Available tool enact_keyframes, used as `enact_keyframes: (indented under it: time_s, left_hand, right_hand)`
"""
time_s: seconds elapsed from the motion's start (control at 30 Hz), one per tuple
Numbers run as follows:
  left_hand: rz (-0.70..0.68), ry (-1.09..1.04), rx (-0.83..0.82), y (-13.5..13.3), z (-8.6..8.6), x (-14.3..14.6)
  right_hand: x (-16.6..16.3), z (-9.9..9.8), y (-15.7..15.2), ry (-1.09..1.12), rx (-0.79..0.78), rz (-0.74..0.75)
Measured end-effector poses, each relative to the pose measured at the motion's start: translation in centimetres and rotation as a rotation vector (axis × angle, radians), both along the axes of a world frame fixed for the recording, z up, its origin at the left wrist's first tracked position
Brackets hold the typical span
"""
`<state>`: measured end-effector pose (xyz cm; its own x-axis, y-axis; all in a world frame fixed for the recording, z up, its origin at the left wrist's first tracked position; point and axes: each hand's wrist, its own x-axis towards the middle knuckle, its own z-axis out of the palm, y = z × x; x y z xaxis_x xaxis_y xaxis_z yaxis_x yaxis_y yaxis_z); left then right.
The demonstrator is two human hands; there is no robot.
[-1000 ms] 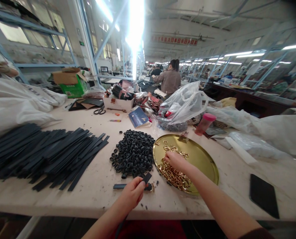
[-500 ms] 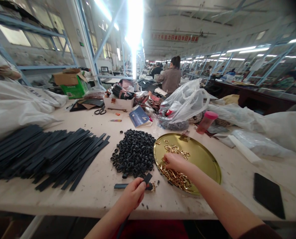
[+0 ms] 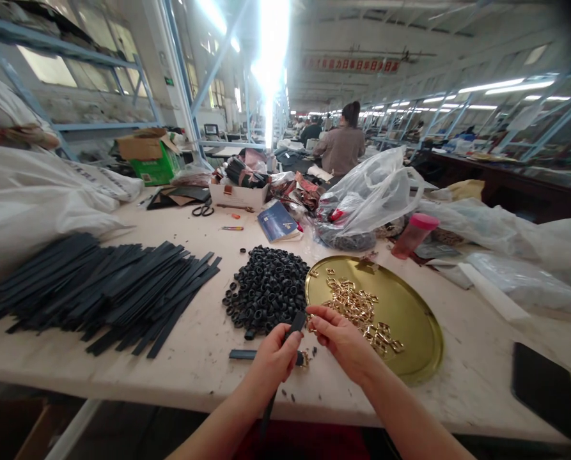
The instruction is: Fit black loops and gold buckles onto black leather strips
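My left hand [image 3: 276, 359] is closed around a black strap [image 3: 292, 328] whose end sticks up toward my right hand. My right hand [image 3: 339, 337] is pinched on a small gold buckle [image 3: 311, 319] at the strap's tip, just off the near left rim of the round gold tray [image 3: 412, 319]. Several gold buckles [image 3: 362, 310] lie in the tray. A heap of black loops [image 3: 268, 289] sits just beyond my hands. Another short strap piece with a buckle [image 3: 247, 354] lies on the table under my left hand.
A wide pile of long black straps [image 3: 107, 291] covers the table's left. White sacks [image 3: 31, 204] lie at far left. A clear plastic bag [image 3: 369, 198], pink-capped bottle [image 3: 412, 235], blue booklet [image 3: 276, 222], scissors [image 3: 203, 209] and boxes stand behind. A black phone [image 3: 547, 390] lies near right. A person [image 3: 343, 144] works beyond.
My right hand has left the buckle pile in the tray and come left to the strap's tip with a buckle. My left hand has lifted the strap slightly.
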<state>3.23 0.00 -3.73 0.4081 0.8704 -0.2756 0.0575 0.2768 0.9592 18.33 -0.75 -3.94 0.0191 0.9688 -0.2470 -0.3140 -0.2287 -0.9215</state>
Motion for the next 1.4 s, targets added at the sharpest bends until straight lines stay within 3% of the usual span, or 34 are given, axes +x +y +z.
enact_keyframes:
  time_s: [0.23, 0.43, 0.6, 0.67, 0.77, 0.87, 1.0, 1.1, 1.23, 1.4]
  left_hand:
    - [0.168, -0.103, -0.098, -0.7, 0.7, -0.2]
    - [0.118, -0.134, -0.143, -1.0, 0.7, -0.4]
    - [0.031, 0.104, -0.024, -0.5, 0.9, -1.0]
    - [-0.031, 0.150, 0.033, -0.4, 1.1, -1.4]
    - [-0.091, 0.175, 0.130, -0.5, 1.3, -2.1]
    - [-0.138, 0.336, 0.343, -1.0, 1.3, -2.8]
    - [-0.206, 0.463, 0.525, -1.5, 1.4, -3.3]
    - [-0.229, 0.450, 0.517, -1.7, 1.9, -3.1]
    - [-0.234, 0.383, 0.391, -2.2, 2.6, -2.8]
    - [-0.171, 0.283, 0.274, -2.3, 2.4, -2.9]
  right_hand:
    - [-2.9, 0.1, -1.4, 0.097, 0.038, -0.081]
    - [-3.2, -0.3, -2.0, -0.003, 0.083, -0.043]
    - [-2.5, -1.4, -2.1, -0.295, 0.203, 0.007]
    - [-2.3, -1.3, -2.1, -0.305, 0.201, 0.004]
    - [-2.5, -0.6, -2.2, -0.021, 0.093, -0.081]
    - [-3.2, -0.1, -2.2, 0.329, -0.078, -0.169]
    - [-4.4, -0.6, -2.8, 0.479, -0.201, -0.128]
    - [-5.1, -1.1, -3.5, 0.303, -0.074, -0.143]
    - [-5.1, -1.2, -4.0, -0.043, 0.129, -0.185]
    - [-4.9, -0.7, -4.3, -0.209, 0.170, -0.121]
